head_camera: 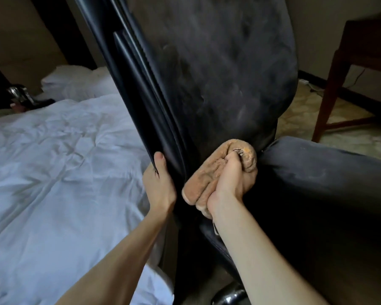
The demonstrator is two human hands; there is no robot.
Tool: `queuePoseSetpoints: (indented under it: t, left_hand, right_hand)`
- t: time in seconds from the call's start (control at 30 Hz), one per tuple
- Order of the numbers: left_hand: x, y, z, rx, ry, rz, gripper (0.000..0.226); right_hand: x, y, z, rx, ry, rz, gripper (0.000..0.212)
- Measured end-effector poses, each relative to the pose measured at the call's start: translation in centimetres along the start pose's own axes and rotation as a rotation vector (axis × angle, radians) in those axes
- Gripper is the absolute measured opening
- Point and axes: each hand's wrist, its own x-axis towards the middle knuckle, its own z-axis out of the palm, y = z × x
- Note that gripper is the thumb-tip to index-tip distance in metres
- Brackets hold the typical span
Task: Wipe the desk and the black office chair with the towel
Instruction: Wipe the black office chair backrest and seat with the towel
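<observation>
The right grip [230, 180] clamps the tan towel [204, 179] into the seat crease of the black office chair [218, 73], whose backrest edge the left grip [161, 183] clasps.

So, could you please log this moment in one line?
step: wiping chair | right hand: grips towel at seat-back crease | left hand: grips chair edge

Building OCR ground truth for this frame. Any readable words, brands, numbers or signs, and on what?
No readable text in this frame.
On the towel, gripped by the right hand: a small speckled patch by the fingers, maybe a tag, too blurred to read.
On the chair, held at its edge by the left hand: no print visible.
On the bed sheet and the desk: no print visible.
</observation>
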Motion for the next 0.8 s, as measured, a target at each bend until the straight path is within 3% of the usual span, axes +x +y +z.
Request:
queuePoseSetpoints:
  t: [0.13, 0.27, 0.37, 0.5, 0.63, 0.8]
  left_hand:
    - [0.9, -0.1, 0.4, 0.002, 0.028, 0.012, 0.05]
    - [0.8, -0.3, 0.4, -0.003, -0.011, 0.022, 0.046]
    - [1.1, -0.4, 0.4, 0.006, -0.008, 0.044, 0.05]
    - [0.8, -0.6, 0.3, -0.009, -0.009, 0.034, 0.051]
    - [0.9, -1.6, 0.3, -0.016, -0.033, 0.046, 0.051]
    - [1.0, -2.3, -0.5, 0.055, -0.118, 0.099, 0.036]
  right_hand:
    - [1.3, 1.8, 1.0, -0.003, 0.058, -0.044, 0.036]
    - [2.7, 2.4, 0.3, -0.049, 0.09, 0.07, 0.044]
    - [2.2, 2.1, 0.9, -0.022, 0.122, 0.097, 0.038]
    - [-0.5, 0.4, 1.9, -0.039, 0.157, 0.012, 0.04]
    - [-4.2, -2.4, 4.0, -0.137, -0.002, -0.245, 0.054]
    - [-7.3, -7.1, 6.2, -0.256, -0.355, -0.313, 0.059]
